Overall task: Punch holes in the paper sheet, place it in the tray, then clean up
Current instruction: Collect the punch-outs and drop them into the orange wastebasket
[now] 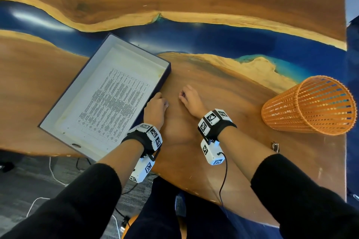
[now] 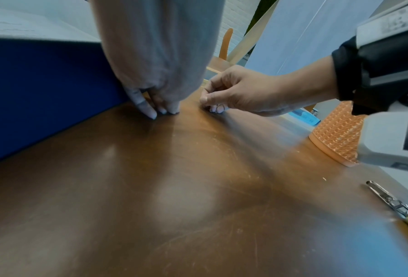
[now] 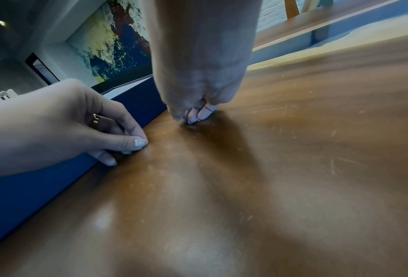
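One paper sheet (image 1: 114,103) lying in one blue tray (image 1: 165,75) | one orange basket (image 1: 308,105), one punch (image 2: 397,208) | left hand (image 1: 155,108) beside tray, fingertips (image 2: 150,110) down, gathered | right hand (image 1: 191,101) curled, pinching at tabletop (image 1: 194,151); contents unclear

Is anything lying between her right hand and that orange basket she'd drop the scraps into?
Nothing visible does. Bare table runs from the right hand to the orange basket. The hole punch lies nearer her, off that line.

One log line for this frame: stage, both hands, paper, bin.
stage: cleanup | paper sheet: flat in tray | left hand: fingertips on table beside tray | right hand: fingertips curled on table | wastebasket: right, upright
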### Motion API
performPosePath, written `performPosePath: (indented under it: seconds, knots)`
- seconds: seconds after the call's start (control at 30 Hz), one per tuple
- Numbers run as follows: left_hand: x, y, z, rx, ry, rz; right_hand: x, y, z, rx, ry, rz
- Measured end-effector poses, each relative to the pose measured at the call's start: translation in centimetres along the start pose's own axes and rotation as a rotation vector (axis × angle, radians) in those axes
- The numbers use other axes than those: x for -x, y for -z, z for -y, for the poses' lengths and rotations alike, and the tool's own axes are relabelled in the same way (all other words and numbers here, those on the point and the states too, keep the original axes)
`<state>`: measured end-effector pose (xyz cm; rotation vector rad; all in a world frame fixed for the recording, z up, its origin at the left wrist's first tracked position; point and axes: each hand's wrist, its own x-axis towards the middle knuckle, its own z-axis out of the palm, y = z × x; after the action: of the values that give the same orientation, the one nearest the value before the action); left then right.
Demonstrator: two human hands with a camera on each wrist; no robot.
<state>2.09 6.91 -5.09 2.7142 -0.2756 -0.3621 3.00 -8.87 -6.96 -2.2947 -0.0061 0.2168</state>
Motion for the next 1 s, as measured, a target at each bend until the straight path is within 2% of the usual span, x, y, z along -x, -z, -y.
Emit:
performPosePath:
  seconds: [0.3,0.4,0.5,0.6,0.7,0.83,1.0]
  knots:
    - [0.1,-0.1,-0.6,-0.19,-0.028,0.09,1.3,0.7,-0.5,-0.035,-0.015,-0.013]
    - [-0.2,0.3,-0.7,-0.227,-0.098,0.132,1.9,1.6,-0.3,-0.045,-0.041,-0.037]
    - [-0.3,0.7,-2.0,-0.136,-0.084,0.135,2.7,3.5,0.3,-0.032,-0.027,-0.098]
    - [-0.7,2.1,-5.0,-0.058,-0.137,0.089,3.7,6.1,1.1,0.008,0.007,-0.179]
    - [-1.8,4.1,-9.3,-0.02,-0.301,0.006,4.9,9.6,2.0,0.057,0.018,-0.28]
    - [-2.6,6.9,-16.4,0.149,-0.557,-0.081,7.7,15.9,3.1,0.101,0.065,-0.45]
    - [-2.1,7.5,-25.4,0.279,-0.807,-0.053,13.0,23.6,2.2,0.116,-0.012,-0.678]
